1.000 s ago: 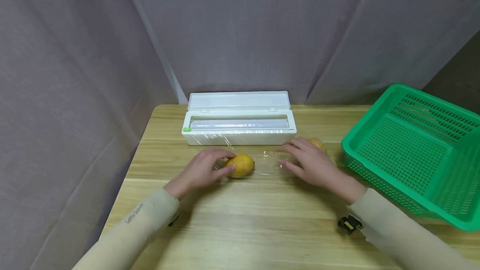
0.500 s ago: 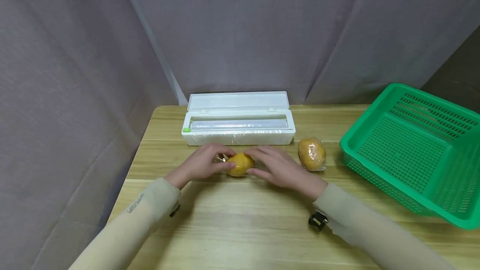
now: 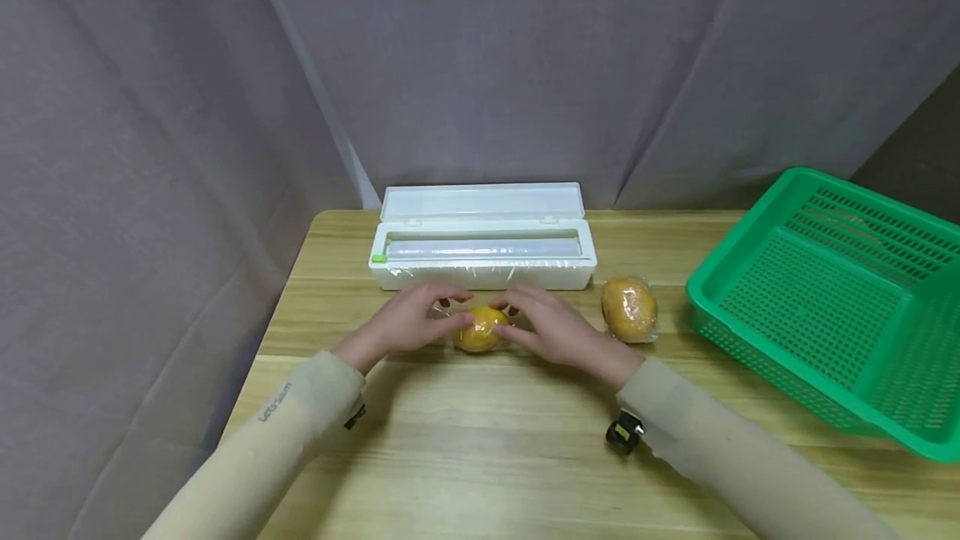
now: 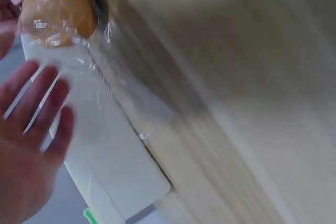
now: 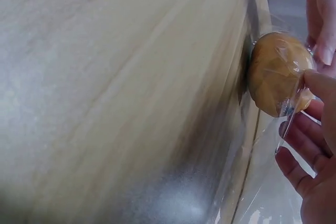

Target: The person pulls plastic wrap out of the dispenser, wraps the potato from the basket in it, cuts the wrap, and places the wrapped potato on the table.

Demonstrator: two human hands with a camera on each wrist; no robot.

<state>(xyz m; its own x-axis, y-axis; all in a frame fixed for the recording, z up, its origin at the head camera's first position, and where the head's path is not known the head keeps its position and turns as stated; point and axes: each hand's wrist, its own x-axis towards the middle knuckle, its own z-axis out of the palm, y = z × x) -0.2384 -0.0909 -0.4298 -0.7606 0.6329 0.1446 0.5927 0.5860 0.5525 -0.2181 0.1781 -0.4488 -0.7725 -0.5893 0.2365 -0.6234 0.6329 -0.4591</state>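
A yellow-orange fruit [image 3: 480,330], covered in clear plastic wrap [image 4: 94,61], sits on the wooden table between my two hands. My left hand [image 3: 414,317] is at its left, thumb against the fruit's upper side; the left wrist view shows its other fingers loosely extended and spread. From the right, my right hand [image 3: 546,323] reaches in with its thumb at the fruit's edge. In the right wrist view, the right hand's curled fingers [image 5: 299,177] and thumb hold the film beside the fruit. The film's underside is hidden.
Behind the hands stands a white wrap dispenser [image 3: 483,276], lid raised, a film roll inside and a green slider at its left. A second wrapped fruit [image 3: 629,309] lies right of my right hand. Farther right is a green plastic basket [image 3: 780,382]. Grey curtains [image 3: 480,65] hang behind.
My right hand has moved left from beside the second fruit to the fruit in the middle, uncovering the second one. The film on the right is now drawn up to the middle fruit.
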